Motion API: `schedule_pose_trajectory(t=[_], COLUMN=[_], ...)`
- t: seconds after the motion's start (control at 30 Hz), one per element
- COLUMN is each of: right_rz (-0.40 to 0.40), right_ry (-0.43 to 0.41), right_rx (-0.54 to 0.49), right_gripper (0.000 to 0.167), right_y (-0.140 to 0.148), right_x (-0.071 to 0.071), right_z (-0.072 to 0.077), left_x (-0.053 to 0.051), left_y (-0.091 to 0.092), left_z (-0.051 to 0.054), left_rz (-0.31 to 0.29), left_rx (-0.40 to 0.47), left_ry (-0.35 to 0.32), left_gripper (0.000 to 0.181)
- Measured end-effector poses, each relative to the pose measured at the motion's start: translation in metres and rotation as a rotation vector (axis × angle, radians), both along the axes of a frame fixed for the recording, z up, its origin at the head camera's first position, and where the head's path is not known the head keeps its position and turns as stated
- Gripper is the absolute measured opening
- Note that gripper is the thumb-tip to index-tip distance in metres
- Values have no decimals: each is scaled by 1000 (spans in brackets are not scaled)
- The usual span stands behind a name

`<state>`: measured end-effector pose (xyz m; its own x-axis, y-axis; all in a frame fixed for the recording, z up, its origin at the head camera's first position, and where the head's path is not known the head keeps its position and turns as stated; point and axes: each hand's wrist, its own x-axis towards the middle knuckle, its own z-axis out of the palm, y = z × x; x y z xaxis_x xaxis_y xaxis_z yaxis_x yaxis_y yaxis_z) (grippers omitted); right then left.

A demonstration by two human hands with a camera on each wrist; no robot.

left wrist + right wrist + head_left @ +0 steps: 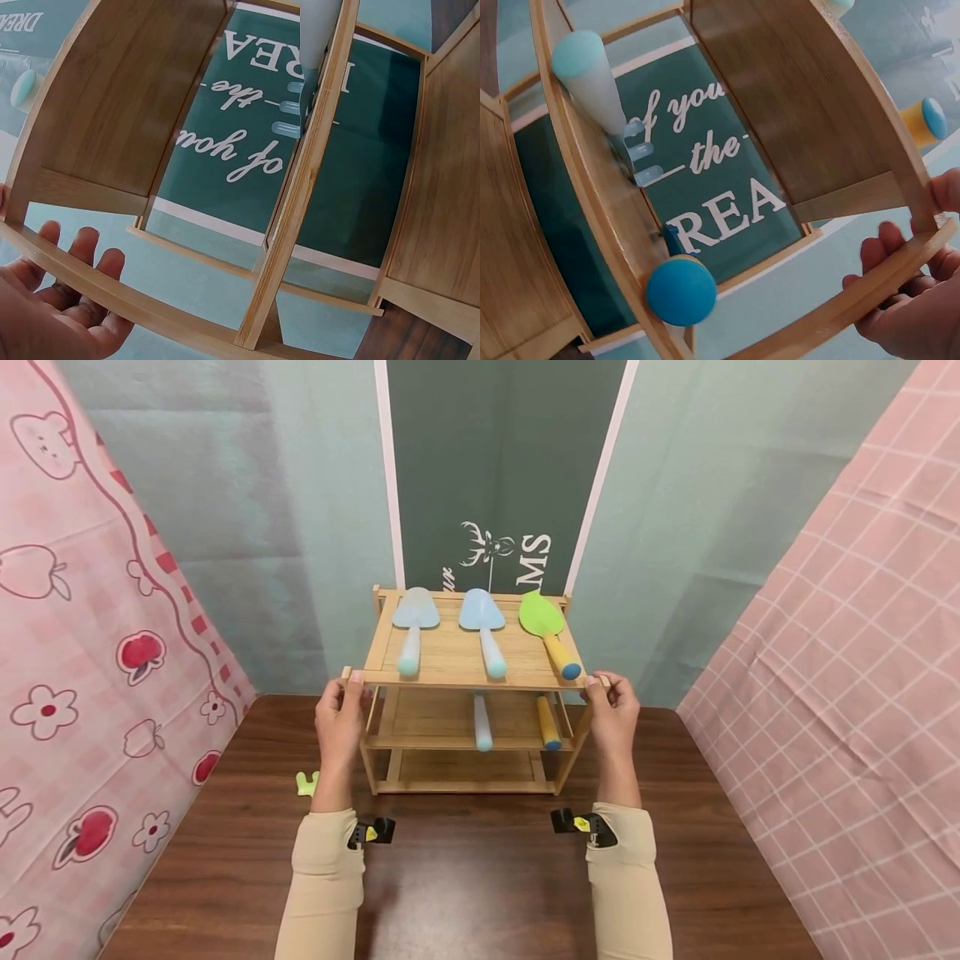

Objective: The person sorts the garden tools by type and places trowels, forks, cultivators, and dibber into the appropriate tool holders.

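Note:
A three-tier wooden rack (pixel 450 653) stands on the table before me. My left hand (pixel 340 718) grips its top left front corner; in the left wrist view the fingers (pixel 84 244) curl behind the side post. My right hand (pixel 613 718) holds the matching right corner, its fingers curled round the post. On the top shelf lie a whitish toy shovel (pixel 416 608), a blue toy shovel (pixel 481 610) and a leaf-shaped green shovel (pixel 541 613) with a yellow handle. The middle shelf bears a small rake (pixel 592 82) with blue prongs and a yellow-handled tool (pixel 549 722), its head mostly hidden.
Left of the rack, a small light-green piece (pixel 306 783) lies on the brown wooden table (pixel 465 868), partly behind my left forearm. A green-grey curtain (pixel 300 527) hangs behind the rack. Pink cloths border the left and right sides.

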<state>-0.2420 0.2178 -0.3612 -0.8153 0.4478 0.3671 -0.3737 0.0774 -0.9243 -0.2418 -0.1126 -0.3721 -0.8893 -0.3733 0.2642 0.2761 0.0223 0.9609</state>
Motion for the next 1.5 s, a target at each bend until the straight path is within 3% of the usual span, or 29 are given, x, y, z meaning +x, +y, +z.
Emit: schedule_pose_trajectory(t=[0.1, 0.27, 0.53, 0.77, 1.07, 1.23, 1.37, 1.5], right_rz=[8, 18, 13, 2, -2, -4, 1, 1], right_ry=[54, 102, 130, 134, 113, 119, 126, 119], right_rx=[-85, -152, -172, -171, -169, -160, -162, -164], right_gripper=[9, 14, 12, 10, 10, 11, 10, 10], right_y=[1, -1, -3, -4, -4, -11, -15, -13], right_x=[-9, -12, -12, -12, -12, -3, 4, 2], right_z=[-8, -11, -12, -12, -11, 1, 8, 5], left_x=[-9, -9, 0, 10, 25, 33, 40, 48], left_y=[-3, -3, -5, -8, -16, -20, -23, -28], left_z=[-12, -14, -12, -12, -8, -5, -1, 3], left_rz=[11, 15, 66, 129, 95, 78, 20, -55], left_rx=[1, -7, -102, -254, -453, -567, -655, -729], left_ry=[12, 23, 12, -29, -61, -92, -153, -212], left_gripper=[49, 48, 44, 45, 50, 52, 55, 58])
